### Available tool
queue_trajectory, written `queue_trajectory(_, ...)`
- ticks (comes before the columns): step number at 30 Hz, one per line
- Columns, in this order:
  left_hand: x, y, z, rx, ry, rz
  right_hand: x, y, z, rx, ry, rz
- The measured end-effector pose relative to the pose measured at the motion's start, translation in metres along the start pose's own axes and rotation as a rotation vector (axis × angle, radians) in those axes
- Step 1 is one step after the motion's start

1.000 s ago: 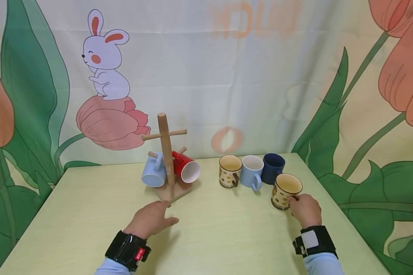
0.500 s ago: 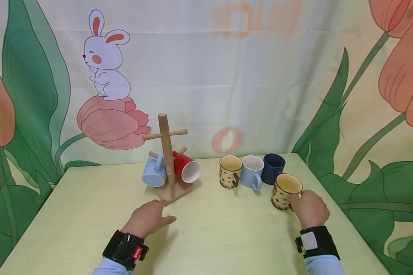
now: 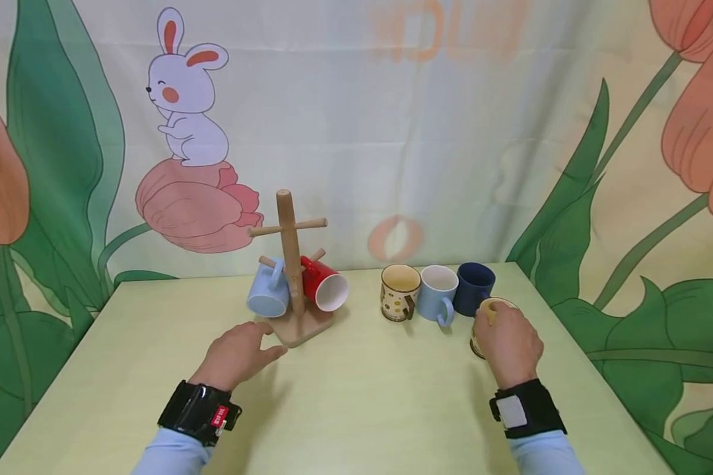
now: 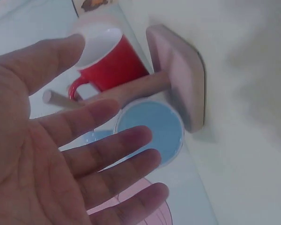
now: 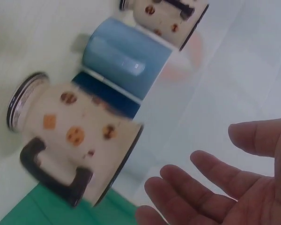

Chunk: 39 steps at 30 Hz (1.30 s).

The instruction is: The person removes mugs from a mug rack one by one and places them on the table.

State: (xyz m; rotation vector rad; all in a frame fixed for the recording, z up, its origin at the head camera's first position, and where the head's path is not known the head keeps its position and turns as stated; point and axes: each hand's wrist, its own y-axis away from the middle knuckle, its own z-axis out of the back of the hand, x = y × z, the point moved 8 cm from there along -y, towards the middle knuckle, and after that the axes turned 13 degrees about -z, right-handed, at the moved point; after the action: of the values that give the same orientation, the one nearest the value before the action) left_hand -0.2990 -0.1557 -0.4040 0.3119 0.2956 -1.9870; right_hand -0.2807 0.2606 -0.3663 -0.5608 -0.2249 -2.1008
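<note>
My left hand (image 3: 233, 356) hovers with fingers spread just in front of the wooden mug tree (image 3: 289, 247), holding nothing. A light blue mug (image 3: 267, 297) and a red mug (image 3: 317, 282) hang on the tree's lower pegs. On the right, my right hand (image 3: 511, 343) is over a cream mug with a cookie pattern (image 5: 79, 131), hiding most of it in the head view. In the right wrist view its loosely bent fingers are apart from that mug's rim. The mug stands upright, its dark handle (image 5: 54, 178) free of the hand.
Behind the cream mug stand a navy mug (image 3: 474, 290), a light blue mug (image 3: 436, 295) and another patterned cream mug (image 3: 397, 297), in a row near the table's back edge. The tree's upper pegs (image 3: 311, 223) are bare. A printed curtain (image 3: 333, 119) hangs behind the table.
My right hand has released the cream mug's handle and moved up and left over the mug, which stays in place. My left hand has drifted left. The head view has shifted slightly.
</note>
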Motion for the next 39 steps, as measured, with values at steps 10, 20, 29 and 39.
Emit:
queue_trajectory(10, 0.024, -0.01, 0.039, -0.154, -0.01, 0.061, 0.06, 0.03, -0.035, 0.0, -0.002, 0.24)
queue_trajectory(20, 0.046, -0.038, 0.059, -0.268, -0.055, 0.074, 0.119, 0.064, -0.074, 0.093, -0.001, 0.43)
queue_trajectory(29, 0.058, -0.07, 0.066, -0.195, -0.117, 0.076, 0.186, 0.086, -0.103, 0.244, 0.045, 0.582)
queue_trajectory(39, 0.058, -0.097, 0.068, -0.117, -0.174, 0.066, 0.246, 0.094, -0.122, 0.219, 0.178, 0.582)
